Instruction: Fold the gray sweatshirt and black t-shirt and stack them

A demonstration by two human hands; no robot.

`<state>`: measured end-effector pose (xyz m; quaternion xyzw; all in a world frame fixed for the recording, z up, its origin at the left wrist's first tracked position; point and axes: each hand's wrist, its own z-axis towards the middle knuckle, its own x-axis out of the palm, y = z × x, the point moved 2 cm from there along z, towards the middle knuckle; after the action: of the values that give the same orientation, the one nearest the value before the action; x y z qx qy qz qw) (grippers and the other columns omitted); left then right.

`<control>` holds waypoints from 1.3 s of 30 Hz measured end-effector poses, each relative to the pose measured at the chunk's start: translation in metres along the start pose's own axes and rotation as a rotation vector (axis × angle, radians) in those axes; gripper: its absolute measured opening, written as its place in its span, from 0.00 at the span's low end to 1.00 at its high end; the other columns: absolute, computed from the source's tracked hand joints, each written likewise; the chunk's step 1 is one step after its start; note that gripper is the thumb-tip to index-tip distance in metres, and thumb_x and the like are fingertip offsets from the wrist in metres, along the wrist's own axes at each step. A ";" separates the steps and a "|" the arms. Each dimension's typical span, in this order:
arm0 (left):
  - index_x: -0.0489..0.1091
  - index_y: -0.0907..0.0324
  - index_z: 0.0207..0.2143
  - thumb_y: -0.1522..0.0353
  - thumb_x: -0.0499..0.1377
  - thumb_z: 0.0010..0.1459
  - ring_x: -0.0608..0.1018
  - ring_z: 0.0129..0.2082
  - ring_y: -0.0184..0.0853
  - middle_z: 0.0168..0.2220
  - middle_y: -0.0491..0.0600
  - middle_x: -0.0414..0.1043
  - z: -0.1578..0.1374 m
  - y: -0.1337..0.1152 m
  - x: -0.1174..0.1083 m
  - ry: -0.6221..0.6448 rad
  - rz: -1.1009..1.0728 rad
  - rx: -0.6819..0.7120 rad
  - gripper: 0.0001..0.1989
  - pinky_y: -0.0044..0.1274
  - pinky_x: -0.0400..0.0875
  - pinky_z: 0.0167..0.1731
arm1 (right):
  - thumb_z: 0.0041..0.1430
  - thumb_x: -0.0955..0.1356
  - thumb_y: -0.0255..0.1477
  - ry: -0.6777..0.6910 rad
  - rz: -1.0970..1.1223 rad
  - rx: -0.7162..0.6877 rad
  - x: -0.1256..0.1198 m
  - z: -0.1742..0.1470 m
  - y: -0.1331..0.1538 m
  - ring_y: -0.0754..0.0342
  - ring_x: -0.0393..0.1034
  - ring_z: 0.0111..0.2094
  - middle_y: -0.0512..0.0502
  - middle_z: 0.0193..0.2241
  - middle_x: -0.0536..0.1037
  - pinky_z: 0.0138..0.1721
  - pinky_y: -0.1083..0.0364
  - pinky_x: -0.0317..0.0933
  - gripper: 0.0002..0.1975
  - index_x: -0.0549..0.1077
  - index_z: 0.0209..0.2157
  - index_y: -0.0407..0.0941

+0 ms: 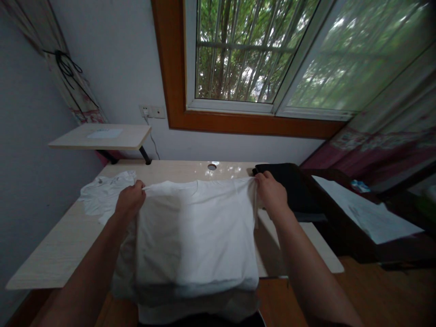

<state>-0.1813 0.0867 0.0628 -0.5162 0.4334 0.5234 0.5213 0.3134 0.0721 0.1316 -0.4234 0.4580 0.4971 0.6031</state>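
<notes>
A white T-shirt (pixel 204 231) hangs stretched out between my hands, its neckline at the top middle and its lower part falling over the desk's front edge. My left hand (pixel 132 199) pinches the shirt's upper left corner. At the upper right corner, my right hand (pixel 271 190) grips the fabric between thumb and fingers. Behind my left hand, a second crumpled white garment (pixel 102 193) lies on the light wooden desk (pixel 61 245). Folds of the held shirt hang loosely below; what lies beneath them is hidden.
A small raised shelf (pixel 129 136) with a paper on it stands at the desk's back left. On the right is a black flat case (pixel 282 181), close to my right hand. Farther right, a dark surface bears a white sheet (pixel 364 211). A window (pixel 252 54) is ahead.
</notes>
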 end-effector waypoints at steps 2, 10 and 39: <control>0.64 0.58 0.56 0.68 0.48 0.65 0.79 0.47 0.43 0.47 0.55 0.77 0.003 -0.001 0.003 -0.044 -0.058 0.024 0.18 0.30 0.68 0.48 | 0.74 0.54 0.35 -0.020 -0.004 0.021 -0.007 0.005 -0.002 0.48 0.76 0.38 0.36 0.49 0.74 0.37 0.54 0.63 0.21 0.74 0.53 0.46; 0.68 0.56 0.59 0.74 0.48 0.62 0.72 0.53 0.45 0.50 0.57 0.71 0.016 -0.003 0.004 -0.195 -0.035 0.109 0.24 0.32 0.64 0.58 | 0.69 0.60 0.28 0.090 -0.030 0.003 0.001 0.010 0.001 0.44 0.77 0.40 0.35 0.45 0.79 0.42 0.49 0.65 0.18 0.74 0.55 0.47; 0.74 0.54 0.47 0.73 0.48 0.64 0.69 0.51 0.43 0.49 0.54 0.69 0.070 -0.012 0.025 -0.228 0.060 0.380 0.17 0.32 0.66 0.51 | 0.72 0.59 0.40 0.001 0.326 -0.429 0.134 0.008 0.092 0.44 0.52 0.70 0.44 0.69 0.61 0.69 0.39 0.46 0.25 0.64 0.66 0.47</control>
<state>-0.1732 0.1601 0.0453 -0.3329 0.4776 0.5027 0.6391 0.2353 0.1219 -0.0020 -0.4624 0.4046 0.6732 0.4115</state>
